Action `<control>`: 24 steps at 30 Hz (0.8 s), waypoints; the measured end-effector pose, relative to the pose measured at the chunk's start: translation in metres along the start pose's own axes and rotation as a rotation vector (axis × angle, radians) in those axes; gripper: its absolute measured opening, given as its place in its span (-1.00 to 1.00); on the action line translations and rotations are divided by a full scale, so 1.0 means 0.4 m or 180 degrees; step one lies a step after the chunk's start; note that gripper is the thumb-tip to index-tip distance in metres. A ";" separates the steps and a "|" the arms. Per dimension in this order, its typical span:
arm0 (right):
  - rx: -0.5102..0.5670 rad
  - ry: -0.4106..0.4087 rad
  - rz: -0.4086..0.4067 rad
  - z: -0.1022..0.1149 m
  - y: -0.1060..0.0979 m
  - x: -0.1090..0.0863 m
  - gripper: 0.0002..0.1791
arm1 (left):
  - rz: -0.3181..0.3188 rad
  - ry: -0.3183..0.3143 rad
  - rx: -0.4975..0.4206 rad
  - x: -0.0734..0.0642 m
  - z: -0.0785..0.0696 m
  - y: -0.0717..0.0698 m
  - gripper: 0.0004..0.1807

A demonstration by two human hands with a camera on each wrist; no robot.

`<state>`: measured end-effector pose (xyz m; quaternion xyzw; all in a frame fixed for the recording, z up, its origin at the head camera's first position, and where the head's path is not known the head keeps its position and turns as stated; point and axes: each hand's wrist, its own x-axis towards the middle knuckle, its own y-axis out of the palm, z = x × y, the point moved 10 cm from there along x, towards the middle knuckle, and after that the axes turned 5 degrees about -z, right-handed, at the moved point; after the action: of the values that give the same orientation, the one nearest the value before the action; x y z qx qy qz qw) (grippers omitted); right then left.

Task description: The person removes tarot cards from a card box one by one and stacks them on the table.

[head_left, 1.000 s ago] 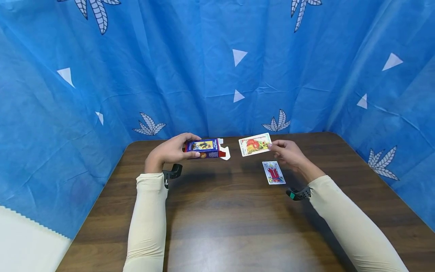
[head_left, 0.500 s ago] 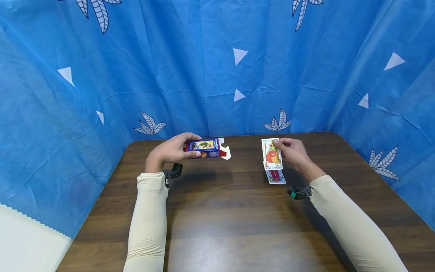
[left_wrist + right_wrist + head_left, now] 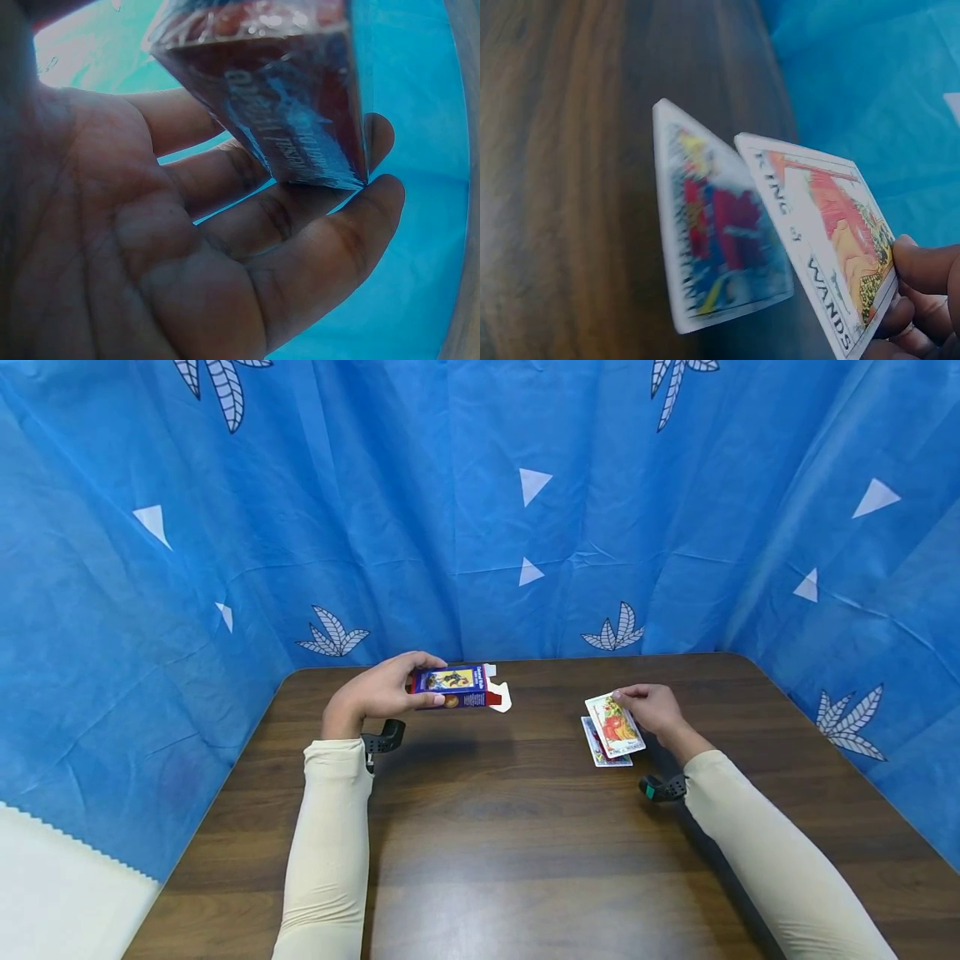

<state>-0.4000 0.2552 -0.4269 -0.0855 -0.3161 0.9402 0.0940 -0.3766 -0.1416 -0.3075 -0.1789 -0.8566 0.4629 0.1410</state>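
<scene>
My left hand (image 3: 386,687) grips a blue and red card box (image 3: 453,686) above the far side of the table, its white end flap (image 3: 500,697) folded out to the right. In the left wrist view the box's clear-wrapped red end (image 3: 277,105) sits between thumb and fingers. My right hand (image 3: 651,706) pinches a tarot card (image 3: 617,727) by one edge; the right wrist view shows "KING of WANDS" printed on it. A second tarot card (image 3: 596,747) with red and blue art lies face up on the table, partly covered by the held card in the head view.
The dark wood table (image 3: 480,827) ends at a blue patterned curtain (image 3: 420,510) behind and at both sides. A white cloth edge (image 3: 60,893) shows at the lower left. Each wrist wears a black strapped camera (image 3: 663,788).
My right hand has brought the King of Wands card rightward and toward me, turning it from sideways to lengthwise, over the card on the table. The left hand and box stay nearly still.
</scene>
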 end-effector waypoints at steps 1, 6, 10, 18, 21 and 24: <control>-0.0003 0.0007 -0.0005 -0.006 0.002 0.001 -0.47 | 0.0004 -0.0002 -0.0003 0.000 0.000 0.000 -0.27; 0.0047 -0.0003 -0.0167 -0.020 0.001 0.003 -0.49 | 0.0010 -0.0012 -0.0025 -0.001 -0.001 0.000 -0.27; 0.0067 -0.0013 -0.0312 -0.023 -0.006 0.004 -0.51 | -0.0002 -0.0019 -0.0009 -0.003 -0.002 -0.002 -0.28; -0.0021 -0.0031 -0.0128 -0.029 0.005 0.014 -0.57 | 0.0004 0.0006 -0.0008 -0.005 -0.003 -0.003 -0.28; -0.0063 -0.0080 -0.0056 -0.031 0.016 0.014 -0.62 | 0.0005 0.0007 -0.0014 -0.005 -0.004 -0.003 -0.28; -0.0241 -0.0282 -0.0063 -0.024 0.023 0.013 -0.64 | -0.0006 0.0003 -0.0015 -0.005 -0.004 -0.003 -0.28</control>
<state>-0.4042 0.2548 -0.4406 -0.0441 -0.3561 0.9294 0.0859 -0.3744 -0.1420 -0.3057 -0.1787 -0.8579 0.4606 0.1415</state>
